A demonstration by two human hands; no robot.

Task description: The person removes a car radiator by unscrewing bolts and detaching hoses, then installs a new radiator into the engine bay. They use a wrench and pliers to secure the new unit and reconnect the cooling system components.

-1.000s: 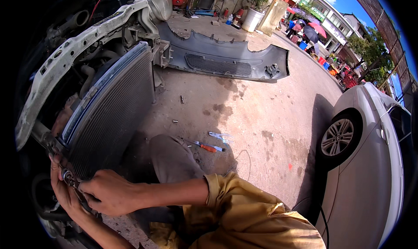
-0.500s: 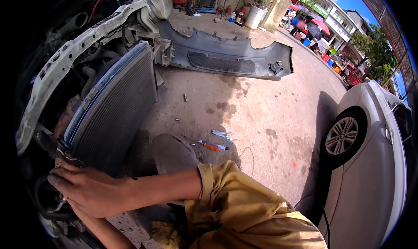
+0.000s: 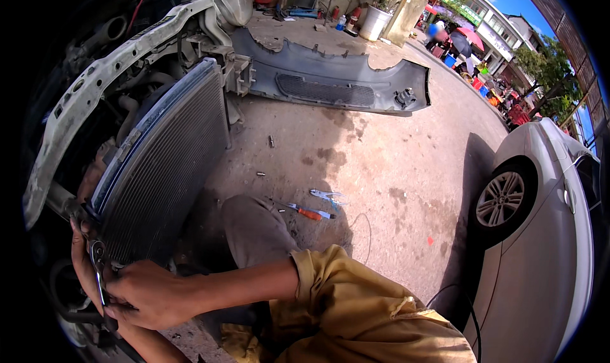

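My right hand (image 3: 155, 293), its arm in a rolled yellow sleeve, is closed on the handle of a shiny ratchet wrench (image 3: 100, 271). The ratchet's round head points up toward the bracket at the radiator's near lower corner. Beneath and beyond it, my left hand (image 3: 82, 255) reaches up with bent fingertips pressed together at that bracket, beside the ratchet head. What those fingertips hold is hidden. Just right of both hands stands the finned car radiator (image 3: 171, 166), below the pale metal crossbeam (image 3: 82, 83) of the opened car front.
A removed dark bumper (image 3: 330, 87) lies on the ground ahead. Pliers (image 3: 327, 194), an orange-handled screwdriver (image 3: 309, 214) and small sockets (image 3: 271, 141) lie near my knee (image 3: 254, 226). A silver car (image 3: 540, 236) stands at the right; a white planter (image 3: 375, 24) stands at the back.
My right hand has moved down and right, off the bracket corner, and now grips the ratchet's handle. The ratchet and my left fingers, mostly covered before, have come into sight.
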